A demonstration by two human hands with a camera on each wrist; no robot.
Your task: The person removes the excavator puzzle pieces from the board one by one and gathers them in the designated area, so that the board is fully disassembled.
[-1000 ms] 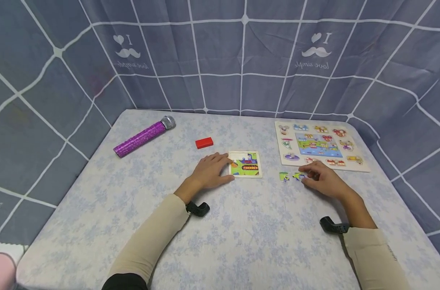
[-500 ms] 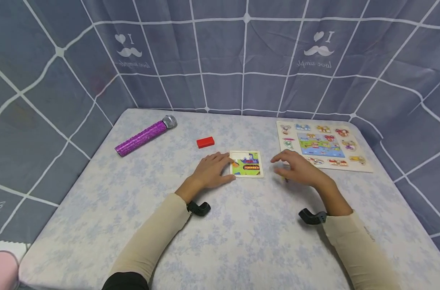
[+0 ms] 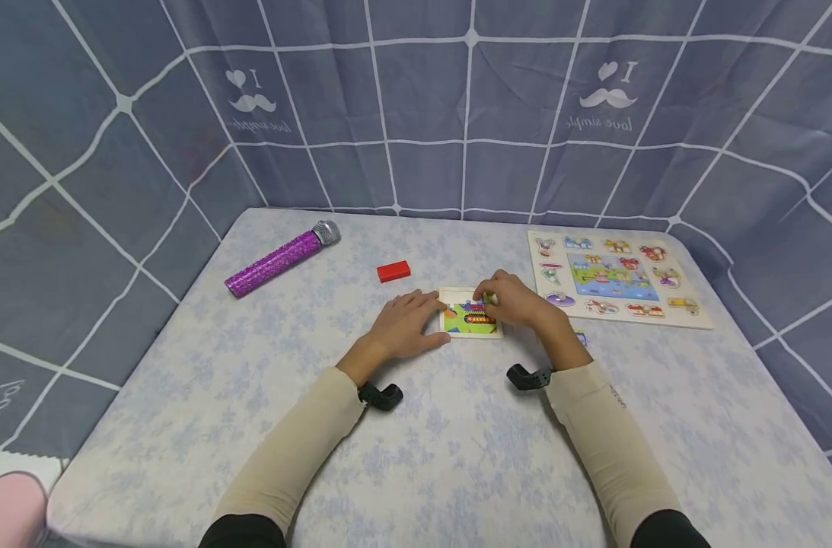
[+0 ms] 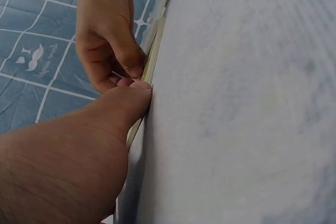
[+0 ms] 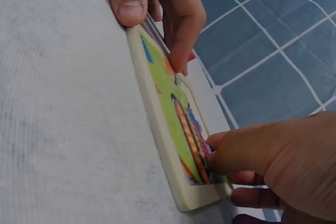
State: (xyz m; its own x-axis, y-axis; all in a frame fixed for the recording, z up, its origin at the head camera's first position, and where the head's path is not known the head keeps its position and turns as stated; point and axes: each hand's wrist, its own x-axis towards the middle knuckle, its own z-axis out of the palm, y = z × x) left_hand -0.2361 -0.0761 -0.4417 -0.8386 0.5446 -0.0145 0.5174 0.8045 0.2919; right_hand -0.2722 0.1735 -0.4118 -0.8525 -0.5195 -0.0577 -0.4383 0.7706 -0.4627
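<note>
A small square wooden jigsaw puzzle (image 3: 471, 320) with a green, red and blue picture lies mid-table in a pale frame. My left hand (image 3: 405, 323) rests against its left side, fingers and thumb spread and touching the frame edge. In the right wrist view, the left thumb (image 5: 130, 6) presses a corner of the frame. Over the upper right part of the puzzle, my right hand (image 3: 514, 299) pinches a green puzzle piece (image 3: 489, 298). That piece is mostly covered by the fingers. Another loose piece (image 3: 581, 336) shows on the cloth beside the right wrist.
A larger wooden peg puzzle board (image 3: 614, 278) lies at the back right. Behind the left hand is a red block (image 3: 393, 271), with a purple glittery microphone (image 3: 282, 260) farther left. A grey-blue checked curtain (image 3: 422, 106) closes off the back and sides.
My right hand has moved left from the loose pieces to the framed puzzle, bringing one piece along. The left hand stays at the frame.
</note>
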